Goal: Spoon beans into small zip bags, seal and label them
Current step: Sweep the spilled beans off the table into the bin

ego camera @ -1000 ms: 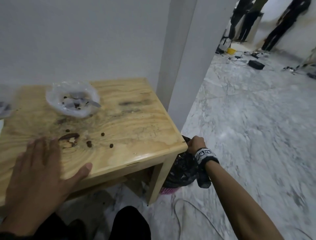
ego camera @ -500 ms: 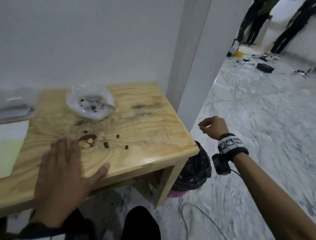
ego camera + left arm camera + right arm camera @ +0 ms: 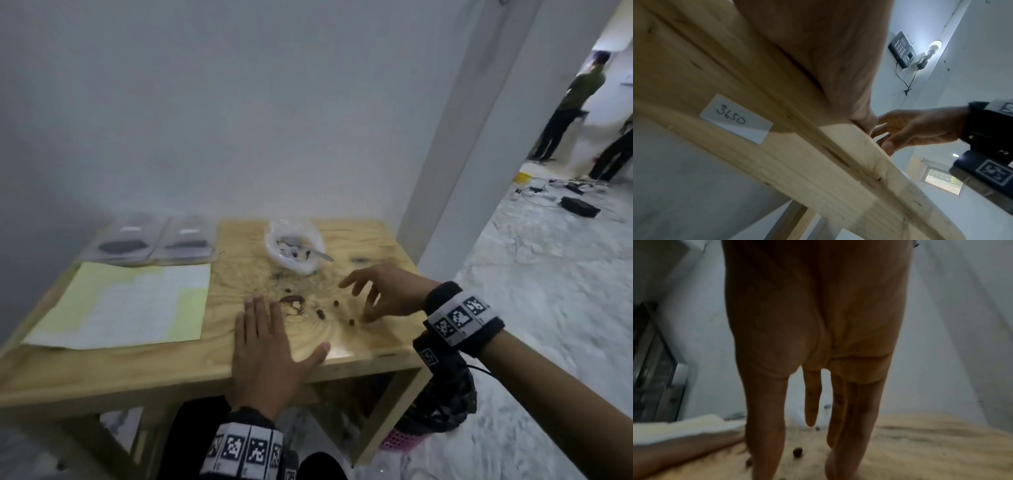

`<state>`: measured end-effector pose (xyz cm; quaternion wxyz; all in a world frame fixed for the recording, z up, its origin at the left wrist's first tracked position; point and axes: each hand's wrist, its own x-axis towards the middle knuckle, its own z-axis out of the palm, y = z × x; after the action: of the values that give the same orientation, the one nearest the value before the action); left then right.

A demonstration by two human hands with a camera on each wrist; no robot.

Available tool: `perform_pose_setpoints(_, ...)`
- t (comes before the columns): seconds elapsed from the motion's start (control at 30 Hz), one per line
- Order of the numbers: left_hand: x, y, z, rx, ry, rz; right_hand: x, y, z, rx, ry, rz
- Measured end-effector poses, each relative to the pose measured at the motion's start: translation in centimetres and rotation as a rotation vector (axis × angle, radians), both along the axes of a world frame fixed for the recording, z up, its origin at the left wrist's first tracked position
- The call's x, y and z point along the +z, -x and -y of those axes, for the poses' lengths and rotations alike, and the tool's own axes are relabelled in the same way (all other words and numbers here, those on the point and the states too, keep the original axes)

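Note:
A clear plastic bowl (image 3: 294,249) with a few dark beans and a metal spoon (image 3: 310,251) stands at the back of the wooden table (image 3: 144,363). Loose beans (image 3: 320,314) lie scattered on the wood in front of it. My left hand (image 3: 270,346) lies flat on the table near the front edge, fingers straight. My right hand (image 3: 371,291) hovers just over the loose beans with fingers spread and pointing down, holding nothing; in the right wrist view a bean (image 3: 798,452) lies below its fingers (image 3: 811,402). Two zip bags (image 3: 154,245) with dark beans inside lie at the back left.
A yellow-and-white label sheet (image 3: 123,305) covers the table's left part. A black bin bag in a pink basket (image 3: 442,404) sits under the right corner. A white pillar (image 3: 455,137) rises right of the table; people (image 3: 568,102) and cables are across the marble floor.
My right hand rose from the bin bag beside the table and came over the tabletop, above the loose beans. The left hand stayed flat on the wood. The head view swung left.

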<state>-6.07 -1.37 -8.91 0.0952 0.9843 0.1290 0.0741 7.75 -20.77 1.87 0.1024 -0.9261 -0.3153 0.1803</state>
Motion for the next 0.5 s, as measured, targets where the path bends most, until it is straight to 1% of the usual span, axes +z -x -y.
perform_pose_setpoints(0.07, 0.0, 0.2, 0.0, -0.005, -0.011, 0.014, -0.7, 0.4, -1.2, 0.007, 0.088, -0.018)
perform_pose_setpoints(0.13, 0.1, 0.4, 0.0, -0.013, -0.005, 0.006, -0.9, 0.5, -1.8, -0.004, 0.114, 0.011)
perform_pose_setpoints(0.33, 0.1, 0.5, -0.2, -0.029, 0.037, 0.009, -1.2, 0.1, -2.8, -0.023, 0.059, 0.049)
perform_pose_setpoints(0.5, -0.3, 0.2, -0.2, -0.034, 0.082, 0.041, -1.8, 0.4, -4.2, -0.059, -0.019, 0.02)
